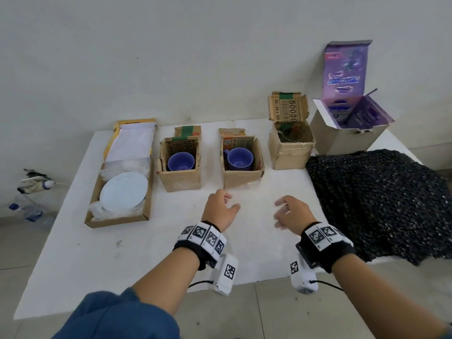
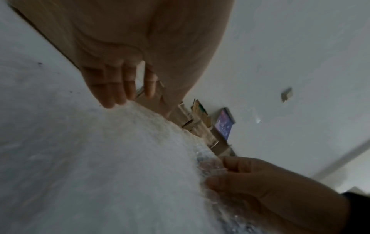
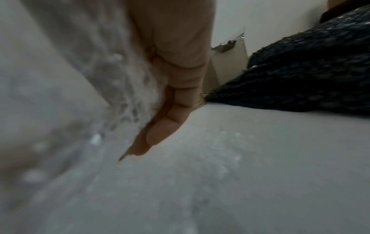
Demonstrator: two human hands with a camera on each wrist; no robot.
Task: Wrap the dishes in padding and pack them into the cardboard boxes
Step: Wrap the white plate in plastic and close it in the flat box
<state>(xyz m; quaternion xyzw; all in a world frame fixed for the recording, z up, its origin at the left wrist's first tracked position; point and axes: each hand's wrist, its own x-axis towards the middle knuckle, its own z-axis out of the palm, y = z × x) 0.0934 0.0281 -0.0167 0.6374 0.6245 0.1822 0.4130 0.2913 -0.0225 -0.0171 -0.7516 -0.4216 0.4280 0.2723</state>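
A clear sheet of bubble wrap (image 2: 140, 158) lies on the white table (image 1: 97, 253) between my hands; it barely shows in the head view. My left hand (image 1: 223, 206) rests its straight fingers (image 2: 112, 88) on the sheet's far edge. My right hand (image 1: 286, 211) pinches the sheet's right edge (image 3: 112, 88) between thumb and fingers. Behind the hands, two blue cups (image 1: 181, 161) (image 1: 239, 159) stand unwrapped, each in a small cardboard box (image 1: 179, 179) (image 1: 242, 178). A white plate (image 1: 123, 190) lies on clear padding in a long box (image 1: 117, 221) at the left.
A third small box (image 1: 289, 155) at the back right holds something glassy. A purple-lidded carton (image 1: 349, 140) stands open at the far right corner. Black bubble padding (image 1: 381, 201) covers the table's right side. Plastic bottles (image 1: 27, 209) lie on the floor at left.
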